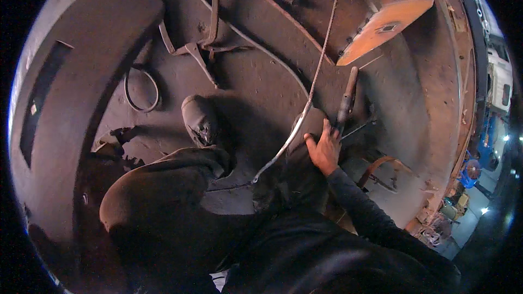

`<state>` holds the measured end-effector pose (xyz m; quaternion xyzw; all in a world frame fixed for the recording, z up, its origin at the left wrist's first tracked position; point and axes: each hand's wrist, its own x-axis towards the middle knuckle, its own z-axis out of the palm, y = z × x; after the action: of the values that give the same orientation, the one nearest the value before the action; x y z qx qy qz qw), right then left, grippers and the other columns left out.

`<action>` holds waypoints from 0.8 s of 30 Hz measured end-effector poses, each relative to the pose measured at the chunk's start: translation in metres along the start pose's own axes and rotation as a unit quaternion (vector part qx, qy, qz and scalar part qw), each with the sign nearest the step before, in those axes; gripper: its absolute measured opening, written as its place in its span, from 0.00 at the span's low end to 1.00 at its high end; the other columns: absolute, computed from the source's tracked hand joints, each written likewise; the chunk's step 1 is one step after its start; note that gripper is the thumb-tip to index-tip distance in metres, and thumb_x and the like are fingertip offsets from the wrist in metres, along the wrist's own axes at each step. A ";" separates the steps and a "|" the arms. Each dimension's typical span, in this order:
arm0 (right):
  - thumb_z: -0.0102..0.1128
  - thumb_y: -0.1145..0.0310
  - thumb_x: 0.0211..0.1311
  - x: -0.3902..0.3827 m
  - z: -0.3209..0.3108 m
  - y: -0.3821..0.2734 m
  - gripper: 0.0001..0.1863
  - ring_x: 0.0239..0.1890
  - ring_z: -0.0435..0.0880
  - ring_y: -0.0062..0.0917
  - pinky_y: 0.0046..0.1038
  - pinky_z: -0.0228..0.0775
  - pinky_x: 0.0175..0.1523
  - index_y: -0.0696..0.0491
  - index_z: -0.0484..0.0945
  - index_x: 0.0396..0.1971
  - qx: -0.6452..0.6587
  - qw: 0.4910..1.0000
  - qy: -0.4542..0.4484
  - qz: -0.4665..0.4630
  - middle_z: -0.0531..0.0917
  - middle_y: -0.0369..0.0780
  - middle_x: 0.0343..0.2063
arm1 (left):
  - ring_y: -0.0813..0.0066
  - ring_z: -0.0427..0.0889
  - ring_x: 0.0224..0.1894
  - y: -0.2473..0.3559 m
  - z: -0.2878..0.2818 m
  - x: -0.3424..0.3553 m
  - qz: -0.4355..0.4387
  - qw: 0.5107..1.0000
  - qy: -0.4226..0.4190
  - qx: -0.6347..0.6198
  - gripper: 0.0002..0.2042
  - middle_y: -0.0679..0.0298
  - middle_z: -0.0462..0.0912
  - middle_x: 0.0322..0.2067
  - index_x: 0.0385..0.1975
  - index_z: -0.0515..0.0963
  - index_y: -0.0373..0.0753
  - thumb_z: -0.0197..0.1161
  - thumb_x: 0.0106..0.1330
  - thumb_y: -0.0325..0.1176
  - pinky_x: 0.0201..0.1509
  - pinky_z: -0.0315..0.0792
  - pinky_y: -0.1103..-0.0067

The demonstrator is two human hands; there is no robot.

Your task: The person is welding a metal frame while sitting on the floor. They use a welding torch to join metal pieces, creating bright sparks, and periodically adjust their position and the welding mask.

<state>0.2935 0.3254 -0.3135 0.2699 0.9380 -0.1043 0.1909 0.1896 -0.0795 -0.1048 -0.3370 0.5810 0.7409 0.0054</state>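
Observation:
My right hand (325, 151) is open, fingers apart, over my right leg and beside the lower end of a long cylindrical tool (350, 87) with a dark grip; I cannot tell whether it touches either. A pale cable or rod (291, 135) runs diagonally past the left of the hand, down toward my lap. An orange-brown steel plate (384, 30) with a square hole and a row of bolts lies above the tool. My left hand is out of sight. My left shoe (199, 120) rests on the dark metal floor.
A large curved dark panel (103, 76) fills the left. Ahead are bent metal brackets (193, 54), a coiled cable (155, 100) and a rusty rod (272, 5). A curved metal piece (384, 166) lies to my right. Beyond a rusty rim (457, 92) are blue equipment (471, 177) and a white vehicle (498, 81).

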 end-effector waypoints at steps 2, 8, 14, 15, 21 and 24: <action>0.65 0.44 0.61 -0.003 0.003 0.006 0.46 0.61 0.69 0.62 0.57 0.63 0.64 0.54 0.57 0.71 0.016 1.000 0.022 0.015 0.67 0.65 0.61 | 0.66 0.84 0.42 0.009 0.011 0.013 0.019 0.999 -0.036 -0.008 0.17 0.55 0.83 0.47 0.56 0.74 0.31 0.56 0.75 0.37 0.42 0.79 0.74; 0.63 0.42 0.61 0.000 -0.012 -0.003 0.46 0.61 0.70 0.60 0.57 0.66 0.62 0.54 0.59 0.71 -0.007 0.999 0.025 0.038 0.70 0.62 0.59 | 0.66 0.84 0.42 0.097 0.037 0.022 0.106 0.982 -0.128 -0.090 0.18 0.56 0.83 0.47 0.57 0.74 0.31 0.57 0.75 0.37 0.43 0.79 0.74; 0.61 0.39 0.61 -0.002 -0.016 -0.006 0.45 0.61 0.71 0.60 0.55 0.63 0.65 0.52 0.60 0.71 0.028 0.999 0.007 0.044 0.71 0.62 0.58 | 0.64 0.84 0.40 0.112 0.045 0.039 0.320 0.879 -0.119 0.334 0.14 0.56 0.83 0.45 0.50 0.76 0.32 0.57 0.75 0.36 0.40 0.79 0.70; 0.60 0.39 0.61 -0.003 -0.015 -0.006 0.45 0.61 0.71 0.59 0.55 0.63 0.65 0.52 0.61 0.70 0.030 0.998 0.012 0.049 0.71 0.62 0.58 | 0.64 0.84 0.41 0.111 0.054 0.040 0.313 0.881 -0.125 0.333 0.14 0.56 0.83 0.45 0.50 0.76 0.32 0.57 0.75 0.36 0.40 0.79 0.70; 0.61 0.39 0.60 -0.003 -0.004 0.009 0.44 0.59 0.73 0.58 0.56 0.64 0.63 0.51 0.62 0.69 0.026 0.995 0.083 0.056 0.72 0.61 0.58 | 0.64 0.84 0.42 0.104 0.082 0.052 0.139 0.963 -0.232 0.013 0.13 0.56 0.83 0.44 0.51 0.75 0.32 0.58 0.74 0.35 0.39 0.79 0.70; 0.61 0.39 0.60 -0.005 -0.005 0.009 0.44 0.58 0.74 0.56 0.56 0.65 0.62 0.51 0.63 0.69 0.056 0.994 0.075 0.059 0.73 0.59 0.56 | 0.64 0.84 0.43 0.103 0.093 0.046 0.145 0.961 -0.236 -0.002 0.14 0.56 0.83 0.45 0.52 0.75 0.32 0.58 0.74 0.35 0.40 0.80 0.69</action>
<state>0.3011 0.3318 -0.3075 0.3421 0.9248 -0.1244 0.1107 0.0672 -0.0501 -0.0302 -0.0646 0.6042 0.7935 0.0337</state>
